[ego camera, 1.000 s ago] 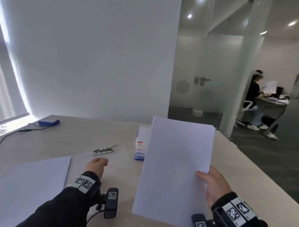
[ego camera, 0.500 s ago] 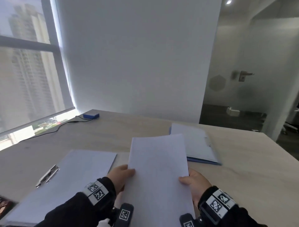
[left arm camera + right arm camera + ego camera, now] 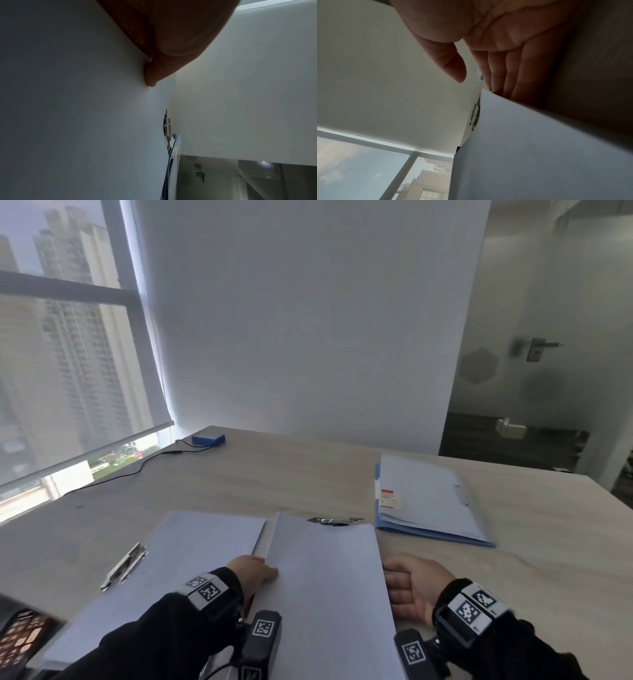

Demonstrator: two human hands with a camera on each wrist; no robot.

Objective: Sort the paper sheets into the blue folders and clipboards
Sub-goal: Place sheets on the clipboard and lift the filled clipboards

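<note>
A stack of white paper sheets [image 3: 325, 594] lies almost flat in the middle of the table [image 3: 274, 474], over a clipboard of which only the metal clip [image 3: 334, 521] shows. My left hand [image 3: 265, 571] pinches the stack's left edge, thumb on top [image 3: 150, 79]; its fingers are hidden under the paper. My right hand [image 3: 394, 577] rests against the right edge with straight fingers [image 3: 501, 81] and the thumb lifted off the sheet. A second clipboard [image 3: 191, 559] with paper lies to the left. Blue folders [image 3: 428, 501] are stacked at the right.
A small blue box [image 3: 208, 438] with a black cable sits at the table's far left corner by the window. A dark phone-like object [image 3: 20, 635] lies at the near left edge. A white wall stands behind the table, with a glass door to the right.
The raised sheets came down towards the table over the middle clipboard. My left hand took hold of their left edge, and my right thumb let go. My head turned left.
</note>
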